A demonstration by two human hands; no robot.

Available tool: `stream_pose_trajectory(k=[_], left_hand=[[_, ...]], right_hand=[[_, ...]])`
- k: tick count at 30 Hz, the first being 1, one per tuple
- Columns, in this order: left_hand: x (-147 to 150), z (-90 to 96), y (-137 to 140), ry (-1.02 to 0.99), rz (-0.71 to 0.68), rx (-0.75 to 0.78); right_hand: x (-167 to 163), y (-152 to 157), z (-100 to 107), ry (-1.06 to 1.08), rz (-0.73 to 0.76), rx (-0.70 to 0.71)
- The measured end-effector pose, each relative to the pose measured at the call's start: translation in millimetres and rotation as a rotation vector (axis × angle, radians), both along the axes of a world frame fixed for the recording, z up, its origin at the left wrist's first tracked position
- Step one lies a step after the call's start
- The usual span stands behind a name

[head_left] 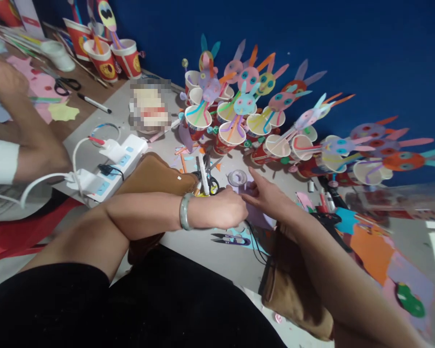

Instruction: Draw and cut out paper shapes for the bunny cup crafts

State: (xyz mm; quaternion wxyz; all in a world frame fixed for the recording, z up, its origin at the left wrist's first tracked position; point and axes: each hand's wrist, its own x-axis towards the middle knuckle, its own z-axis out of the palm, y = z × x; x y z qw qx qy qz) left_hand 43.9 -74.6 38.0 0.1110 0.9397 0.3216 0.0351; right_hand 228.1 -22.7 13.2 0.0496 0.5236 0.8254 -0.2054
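Observation:
My left hand, with a jade-like bangle on its wrist, is closed over the table, knuckles up. Whatever lies inside its fingers is hidden. Close on its right, my right hand has its thumb and a finger apart, with nothing visible gripped between them. Just beyond both hands lies a clear roll of tape. Purple paper is partly covered by my right hand. Nearer to me rest dark thread snips on light blue paper. Scissors and a white pen-like stick lie left of the tape.
Red paper cups with bunny-faced paper figures line the blue wall. A white power strip and brown bag are at left. Beyond them is another person's arm. Orange paper and a brown pouch are at right.

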Motion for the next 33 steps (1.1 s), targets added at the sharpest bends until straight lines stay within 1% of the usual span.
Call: stream_pose_trajectory(k=[2,3,6,9,12,13,14,15,16,18,20,21,22,23,25,28,30,33], left_hand=[[-1,-1.1,1,0.062,-0.072,-0.060],[-1,-0.5,1,0.091,-0.104,-0.089],[-2,0.5,4,0.108,-0.122,-0.098],[-2,-5.2,6,0.036,-0.102,-0.060],[-1,-12.5,9,0.056,-0.077,-0.029],[-1,-13.4,10,0.071,-0.073,-0.014],[0,-13.2,10,0.082,-0.074,-0.001],[0,-12.0,11,0.098,-0.073,0.009],[0,-10.2,11,0.117,-0.070,0.015],[2,-6.1,11,0.164,-0.056,0.025],[3,-4.0,12,0.206,-0.041,0.040],[4,-4.1,12,0.223,-0.035,0.050],[5,-4.8,12,0.234,-0.031,0.063],[6,-5.8,12,0.245,-0.026,0.073],[8,-7.7,11,0.268,-0.018,0.078],[11,-6.2,9,0.305,0.007,0.075],[14,-2.5,7,0.334,0.030,0.067],[17,2.5,5,0.378,0.067,0.043]], right_hand=[[4,-19,8,-0.039,0.046,0.047],[6,-31,13,-0.065,0.066,0.098],[10,-72,29,-0.088,0.170,0.239],[11,-116,43,0.034,0.185,0.337],[10,-160,46,0.280,0.140,0.390],[10,-173,43,0.386,0.131,0.365],[9,-186,39,0.491,0.105,0.311],[9,-198,34,0.598,0.077,0.216],[9,-208,27,0.711,0.042,0.087],[9,-224,12,0.910,-0.088,-0.221],[8,-236,-4,1.144,-0.182,-0.485],[8,-241,-11,1.223,-0.214,-0.589],[6,-246,-19,1.255,-0.232,-0.684],[5,-249,-26,1.256,-0.257,-0.736],[1,-256,-39,1.164,-0.331,-0.753],[-3,-263,-52,1.124,-0.458,-0.703],[-4,-266,-57,1.118,-0.478,-0.666],[-3,-269,-58,1.087,-0.445,-0.593]])
